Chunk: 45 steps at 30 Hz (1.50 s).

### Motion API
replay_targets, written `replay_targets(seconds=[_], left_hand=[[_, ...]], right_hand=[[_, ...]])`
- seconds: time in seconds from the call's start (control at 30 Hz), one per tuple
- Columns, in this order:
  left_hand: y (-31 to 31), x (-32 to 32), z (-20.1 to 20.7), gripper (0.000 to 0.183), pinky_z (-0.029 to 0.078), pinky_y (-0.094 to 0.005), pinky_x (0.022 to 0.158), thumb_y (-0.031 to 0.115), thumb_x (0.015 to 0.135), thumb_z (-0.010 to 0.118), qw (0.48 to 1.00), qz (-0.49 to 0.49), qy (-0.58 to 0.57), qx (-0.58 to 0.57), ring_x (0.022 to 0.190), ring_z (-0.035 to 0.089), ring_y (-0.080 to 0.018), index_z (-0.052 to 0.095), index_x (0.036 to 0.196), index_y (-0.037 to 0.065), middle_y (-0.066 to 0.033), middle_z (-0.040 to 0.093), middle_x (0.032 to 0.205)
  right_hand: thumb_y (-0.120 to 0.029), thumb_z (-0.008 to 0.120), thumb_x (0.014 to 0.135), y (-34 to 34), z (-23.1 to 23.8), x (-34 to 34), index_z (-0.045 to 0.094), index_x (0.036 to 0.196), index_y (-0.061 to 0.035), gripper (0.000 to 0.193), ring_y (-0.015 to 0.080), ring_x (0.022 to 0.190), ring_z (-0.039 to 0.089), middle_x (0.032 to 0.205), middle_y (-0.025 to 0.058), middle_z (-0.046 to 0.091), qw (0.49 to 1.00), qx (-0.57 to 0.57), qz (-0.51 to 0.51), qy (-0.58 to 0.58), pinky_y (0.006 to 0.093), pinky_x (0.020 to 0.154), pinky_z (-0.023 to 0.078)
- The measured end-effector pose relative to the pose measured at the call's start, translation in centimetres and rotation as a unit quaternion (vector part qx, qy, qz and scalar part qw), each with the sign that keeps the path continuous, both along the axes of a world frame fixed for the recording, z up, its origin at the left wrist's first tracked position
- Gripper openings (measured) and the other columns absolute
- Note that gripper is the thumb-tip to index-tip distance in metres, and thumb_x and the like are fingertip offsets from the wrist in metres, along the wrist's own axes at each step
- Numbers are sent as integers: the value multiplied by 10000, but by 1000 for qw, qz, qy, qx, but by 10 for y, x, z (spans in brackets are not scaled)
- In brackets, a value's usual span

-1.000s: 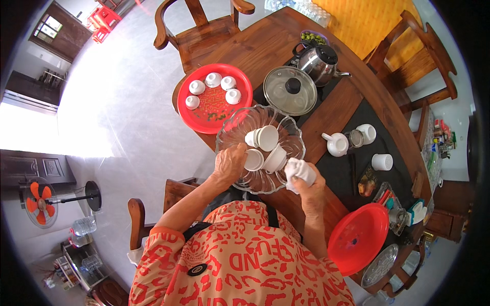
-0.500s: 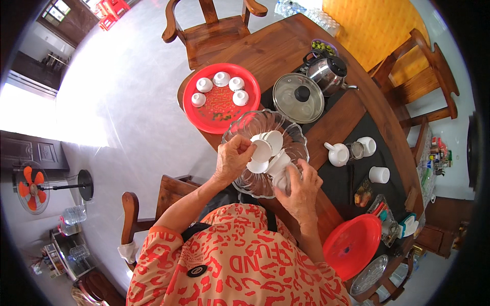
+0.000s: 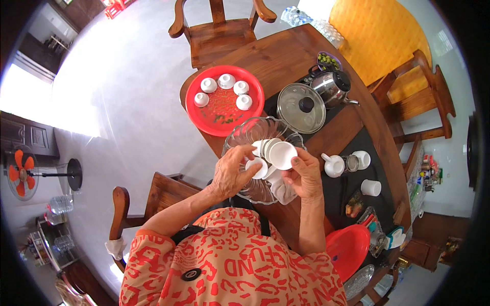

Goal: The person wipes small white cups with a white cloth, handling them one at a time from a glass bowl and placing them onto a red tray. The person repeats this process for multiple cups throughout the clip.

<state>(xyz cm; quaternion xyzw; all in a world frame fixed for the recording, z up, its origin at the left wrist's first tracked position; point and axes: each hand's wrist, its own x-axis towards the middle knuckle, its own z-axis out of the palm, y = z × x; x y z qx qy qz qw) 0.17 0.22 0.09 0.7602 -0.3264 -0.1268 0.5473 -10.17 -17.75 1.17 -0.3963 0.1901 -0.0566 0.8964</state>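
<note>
A scalloped clear glass bowl (image 3: 244,126) holds several small white cups (image 3: 269,146) near the table edge. My right hand (image 3: 306,176) pinches the rim of a white cup (image 3: 283,155), whose open mouth faces up toward me. Thumb and fingers of my left hand (image 3: 230,172) close on another white cup (image 3: 256,168), over the left part of the bowl. A pale crumpled cloth (image 3: 282,192) lies at the bowl's near right side, below my right hand. Left of the bowl, several white cups (image 3: 226,80) stand upside down along a round red tray (image 3: 194,113).
A glass-lidded pot (image 3: 301,108) and a steel kettle (image 3: 331,87) stand beyond the bowl. To the right are a white teapot (image 3: 334,166), a white mug (image 3: 371,187) and a red basin (image 3: 349,250). Wooden chairs (image 3: 219,43) surround the table.
My right hand has risen from beside the cloth and now grips a cup. My left hand has moved slightly down, with a cup in its fingers. The view has shifted a little.
</note>
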Motion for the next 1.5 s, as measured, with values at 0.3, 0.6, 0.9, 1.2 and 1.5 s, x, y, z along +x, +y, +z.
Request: replay_targets(seconds=[0.3, 0.6, 0.9, 1.2, 1.5], left_hand=[[24, 1, -56, 172, 341, -321, 667, 115, 671, 704, 935, -52, -336, 99, 729, 502, -156, 589, 797, 141, 34, 539, 724], [26, 4, -62, 153, 332, -321, 658, 139, 689, 692, 946, -55, -313, 62, 702, 486, -156, 566, 776, 131, 18, 507, 692], [30, 5, -63, 171, 338, -325, 656, 131, 697, 700, 940, -72, -321, 89, 704, 485, -165, 582, 820, 115, 8, 515, 717], [24, 12, -33, 323, 427, -331, 671, 129, 751, 686, 998, -55, -27, 10, 772, 568, -158, 560, 1042, 64, -45, 555, 876], [-2, 4, 11, 438, 484, -205, 543, 219, 921, 561, 913, -172, 350, -121, 738, 569, -64, 469, 1299, 17, -35, 602, 949]], right_hand=[[-23, 749, 732, 4, 40, 12, 545, 1187, 41, 502, 98, 799, 586, 1012, 68, 612, 963, -270, 6, -23, 197, 661, 485], [-39, 792, 659, 6, 53, 17, 546, 1187, 41, 588, 135, 989, 553, 1160, 101, 554, 888, -450, 5, -89, 225, 777, 472], [-66, 788, 684, 8, 58, 12, 524, 1205, 48, 595, 177, 1043, 538, 1188, 136, 549, 884, -453, -6, -119, 264, 863, 435], [-87, 715, 787, 13, 43, 1, 507, 1213, 78, 502, 158, 935, 587, 1061, 115, 616, 953, -292, -57, -63, 273, 812, 477], [-223, 624, 889, 29, 25, -1, 627, 1076, 19, 306, 18, 610, 474, 783, 1, 610, 980, -197, 6, 36, 146, 508, 334]])
